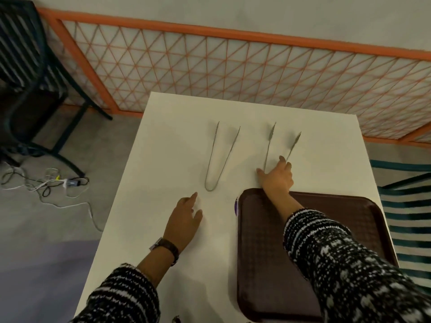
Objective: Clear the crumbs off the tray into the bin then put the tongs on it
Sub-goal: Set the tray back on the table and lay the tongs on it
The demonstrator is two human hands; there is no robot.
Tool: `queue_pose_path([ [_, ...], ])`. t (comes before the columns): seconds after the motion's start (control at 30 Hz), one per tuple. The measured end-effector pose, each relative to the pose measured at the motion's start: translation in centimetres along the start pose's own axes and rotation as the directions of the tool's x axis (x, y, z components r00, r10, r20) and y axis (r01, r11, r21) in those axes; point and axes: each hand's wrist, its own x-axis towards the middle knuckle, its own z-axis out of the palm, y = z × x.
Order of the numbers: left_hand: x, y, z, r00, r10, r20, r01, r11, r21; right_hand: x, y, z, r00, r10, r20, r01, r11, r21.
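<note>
- Desk [163,141], white and rectangular, seen from above by a camera on the person's head; both arms reach forward over it in black-and-white knitted sleeves.
- Right hand [277,177] stretches past the far edge of a tray, palm down. Its fingers [282,159] are spread over the closed end of the right tongs [268,148]. The thumb lies just left of the left arm of the tongs, the other fingers over and right of the right arm. Whether they already grip the metal cannot be told.
- The right tongs are metal with toothed tips, and their two arms fan out beyond the fingertips towards the far edge of the desk.
- Left hand [184,220] rests flat on the desk, fingers loosely apart and holding nothing. A wristwatch [166,248] with a dark strap sits on the wrist.
- The left tongs [213,169], plain and U-shaped, lie just beyond and to the right of the left index fingertip, not touching it, open ends pointing away.
- The dark brown plastic tray [261,264], textured inside, lies on the desk under the right forearm, near side of the right fingers.
- Beyond the desk runs an orange lattice fence [210,66]; a dark chair [28,66] and loose cables [46,185] sit on the floor, far left.
</note>
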Motion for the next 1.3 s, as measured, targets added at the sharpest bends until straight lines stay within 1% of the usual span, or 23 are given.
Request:
queue_pose_path([
  [0.07,0.8,-0.4,0.0,1.0,-0.011,-0.005,0.011,1.0,-0.013,1.1,-0.8,1.1,0.994,0.104,0.026,-0.104,0.994,0.016],
  [0.13,1.6,-0.7,0.0,1.0,-0.016,-0.009,0.015,1.0,-0.019,1.8,-1.2,2.2,0.99,0.139,0.004,-0.139,0.99,0.01],
  [0.2,2.5,-0.7,-0.1,1.0,-0.018,-0.013,0.018,0.999,-0.028,2.2,-1.5,3.1,0.99,0.122,-0.071,-0.119,0.992,0.047],
  [0.27,3.5,-0.3,-0.2,1.0,-0.012,-0.019,0.011,0.999,-0.033,2.6,-1.6,3.5,0.984,0.091,-0.15,-0.074,0.99,0.119],
  [0.33,4.4,0.3,-0.1,1.0,0.0,-0.022,-0.001,1.0,-0.026,2.7,-1.7,3.5,0.981,0.038,-0.191,-0.004,0.984,0.177],
  [0.4,5.6,1.2,0.2,1.0,0.014,-0.023,-0.014,1.0,-0.009,2.5,-1.8,3.3,0.978,-0.066,-0.2,0.108,0.972,0.208],
  [0.47,6.8,2.0,0.6,1.0,0.003,-0.024,-0.003,1.0,0.0,1.9,-2.1,2.8,0.955,-0.194,-0.226,0.245,0.943,0.226],
  [0.53,7.9,2.7,1.1,0.999,-0.025,-0.022,0.026,0.999,0.022,0.8,-2.2,1.6,0.928,-0.28,-0.246,0.339,0.907,0.25],
  [0.63,9.3,3.3,2.4,0.997,-0.074,-0.03,0.077,0.993,0.092,-2.1,-1.0,-0.6,0.906,-0.369,-0.206,0.415,0.868,0.272],
  [0.7,10.1,3.7,3.3,0.994,-0.087,-0.068,0.096,0.983,0.159,-4.4,1.0,-1.7,0.893,-0.421,-0.16,0.45,0.853,0.265],
  [0.77,10.7,4.1,4.3,0.989,-0.104,-0.103,0.121,0.977,0.174,-6.8,3.6,-2.3,0.883,-0.451,-0.128,0.469,0.85,0.241],
  [0.93,11.5,4.2,6.0,0.969,-0.195,-0.15,0.202,0.979,0.034,-11.4,11.1,-3.3,0.894,-0.447,-0.037,0.446,0.88,0.164],
  [1.03,10.9,4.1,6.4,0.965,-0.196,-0.177,0.193,0.981,-0.03,-13.2,15.3,-4.2,0.908,-0.419,-0.001,0.414,0.899,0.145],
  [1.1,9.5,4.5,6.6,0.962,-0.198,-0.186,0.181,0.978,-0.107,-13.8,17.7,-4.9,0.918,-0.397,0.013,0.392,0.91,0.131],
  [1.2,6.0,5.6,7.0,0.954,-0.204,-0.219,0.151,0.959,-0.239,-14.3,20.7,-6.2,0.931,-0.365,0.021,0.361,0.926,0.114],
  [1.3,1.9,7.1,7.5,0.937,-0.211,-0.279,0.131,0.951,-0.279,-14.3,23.2,-7.5,0.946,-0.321,0.046,0.316,0.944,0.098],
])
